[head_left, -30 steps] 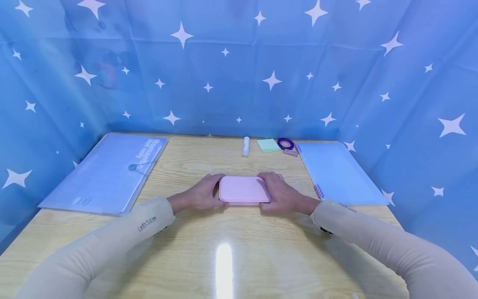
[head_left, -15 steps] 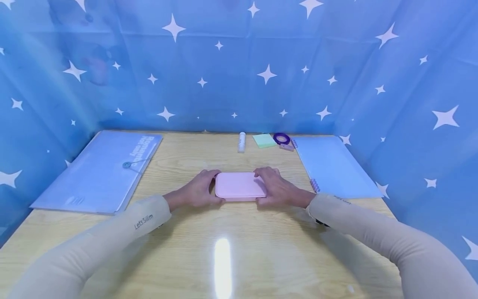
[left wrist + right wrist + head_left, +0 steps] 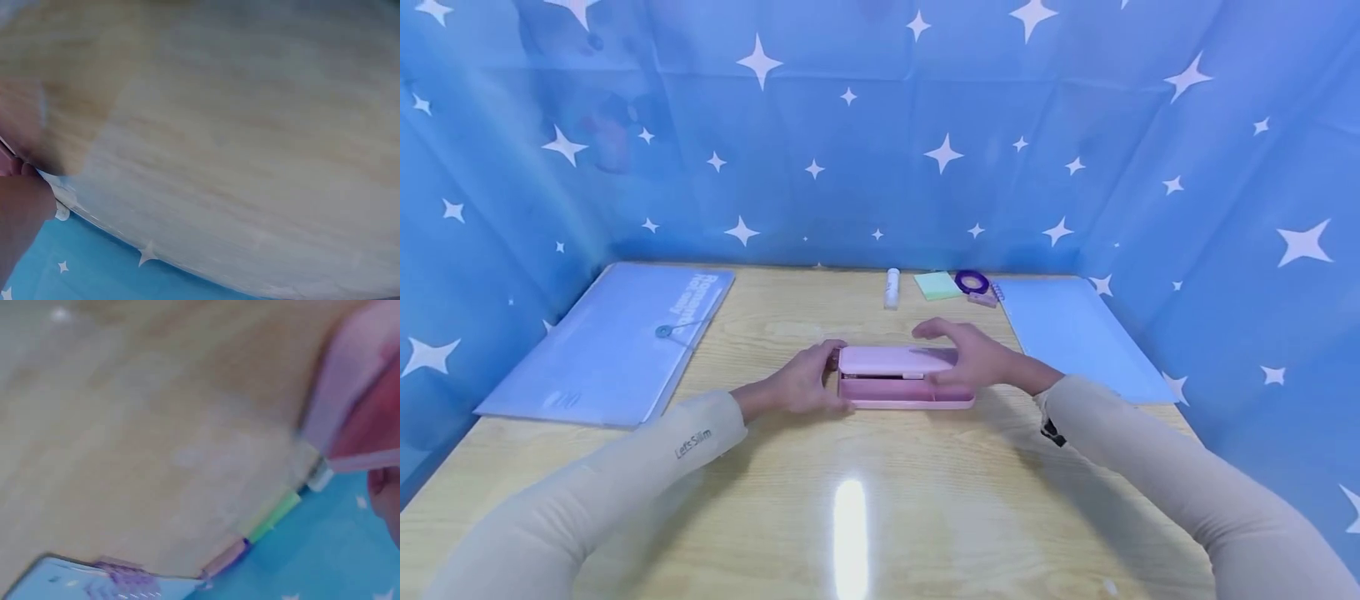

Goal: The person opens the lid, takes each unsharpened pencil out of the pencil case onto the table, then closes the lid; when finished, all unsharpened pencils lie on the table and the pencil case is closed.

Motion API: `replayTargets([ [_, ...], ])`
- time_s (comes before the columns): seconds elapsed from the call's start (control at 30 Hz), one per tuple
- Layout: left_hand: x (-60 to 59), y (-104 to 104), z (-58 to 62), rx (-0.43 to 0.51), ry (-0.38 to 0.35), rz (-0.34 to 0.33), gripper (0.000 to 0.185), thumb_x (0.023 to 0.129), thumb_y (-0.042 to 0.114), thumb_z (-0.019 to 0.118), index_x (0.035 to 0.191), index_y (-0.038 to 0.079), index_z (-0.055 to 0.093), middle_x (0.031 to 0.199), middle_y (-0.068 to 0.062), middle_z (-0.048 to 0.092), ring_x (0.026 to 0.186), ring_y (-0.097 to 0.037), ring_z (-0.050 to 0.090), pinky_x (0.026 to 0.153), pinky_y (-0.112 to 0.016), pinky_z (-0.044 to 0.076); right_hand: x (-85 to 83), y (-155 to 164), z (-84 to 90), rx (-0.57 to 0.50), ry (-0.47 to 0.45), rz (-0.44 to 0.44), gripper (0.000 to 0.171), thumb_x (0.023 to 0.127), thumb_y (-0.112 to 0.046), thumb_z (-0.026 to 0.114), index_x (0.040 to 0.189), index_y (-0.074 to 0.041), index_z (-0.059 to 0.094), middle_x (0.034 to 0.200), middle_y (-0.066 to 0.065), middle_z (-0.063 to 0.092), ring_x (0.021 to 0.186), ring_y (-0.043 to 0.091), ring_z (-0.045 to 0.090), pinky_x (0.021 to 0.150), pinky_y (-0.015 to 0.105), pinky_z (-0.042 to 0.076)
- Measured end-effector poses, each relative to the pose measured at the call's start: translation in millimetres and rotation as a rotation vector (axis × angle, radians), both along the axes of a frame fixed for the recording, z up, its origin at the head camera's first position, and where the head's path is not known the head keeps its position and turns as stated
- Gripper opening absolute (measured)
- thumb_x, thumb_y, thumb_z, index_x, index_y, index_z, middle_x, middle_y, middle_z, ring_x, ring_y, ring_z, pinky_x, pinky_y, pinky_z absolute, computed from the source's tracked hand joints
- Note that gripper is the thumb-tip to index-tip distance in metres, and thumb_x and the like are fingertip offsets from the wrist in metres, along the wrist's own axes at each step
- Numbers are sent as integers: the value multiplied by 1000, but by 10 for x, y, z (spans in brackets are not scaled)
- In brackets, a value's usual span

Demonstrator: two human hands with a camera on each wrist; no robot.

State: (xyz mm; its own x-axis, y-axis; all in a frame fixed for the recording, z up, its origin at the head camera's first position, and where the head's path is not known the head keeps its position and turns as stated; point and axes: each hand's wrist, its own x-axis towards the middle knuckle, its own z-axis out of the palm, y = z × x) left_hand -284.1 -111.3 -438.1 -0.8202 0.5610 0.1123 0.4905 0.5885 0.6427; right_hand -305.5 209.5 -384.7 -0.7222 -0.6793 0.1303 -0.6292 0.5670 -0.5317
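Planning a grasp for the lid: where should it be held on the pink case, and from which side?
Grip the lid at its raised right end, coming from the right, probably. It tilts up there off the tray, leaving a gap for fingers; the right hand already holds that end, while the left hand steadies the left end.

A pink case [image 3: 898, 379] lies in the middle of the wooden worktop [image 3: 850, 500], its lid lifted at the front so a dark gap shows under it; the left hand [image 3: 801, 385] holds the case's left end and the right hand [image 3: 973, 357] grips the lid at its right end. A blue document folder [image 3: 613, 342] lies at the left, and a light blue spiral notebook [image 3: 1075, 333] at the right. Along the far edge, before the blue star-printed curtain [image 3: 880, 133], sit a white glue stick [image 3: 892, 287], a green pad of sticky notes [image 3: 937, 285] and a purple tape roll [image 3: 972, 282].
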Motion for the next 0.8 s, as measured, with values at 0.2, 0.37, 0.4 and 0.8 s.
replayTargets([
  [0.2,31,-14,-13,99,-105,20,109,65,27,94,144,-1,23,135,-17,59,117,-25,59,106,-40,41,-148,51,90,-374,155,-129,11,84,-1,73,93,-7,70,99,10,67,95,29,58,80,49,42],
  [0.37,46,-12,-12,131,-106,-16,110,66,25,93,145,-1,20,137,-17,57,118,-25,58,107,-40,40,-297,158,28,-369,246,-205,13,85,7,65,91,-1,74,98,14,69,101,32,59,78,48,45],
  [0.4,43,-11,-7,125,-98,-28,109,67,25,93,145,-1,21,136,-17,57,117,-24,58,105,-39,41,-316,187,13,-339,233,-226,14,87,5,65,96,0,74,98,16,69,93,32,60,76,48,46],
  [0.8,-78,-47,107,-57,-139,-89,106,73,45,87,152,0,31,145,-15,48,131,-28,48,110,-40,36,-236,313,-64,-114,150,-241,26,88,-2,67,113,0,71,124,16,65,128,37,48,106,59,34],
])
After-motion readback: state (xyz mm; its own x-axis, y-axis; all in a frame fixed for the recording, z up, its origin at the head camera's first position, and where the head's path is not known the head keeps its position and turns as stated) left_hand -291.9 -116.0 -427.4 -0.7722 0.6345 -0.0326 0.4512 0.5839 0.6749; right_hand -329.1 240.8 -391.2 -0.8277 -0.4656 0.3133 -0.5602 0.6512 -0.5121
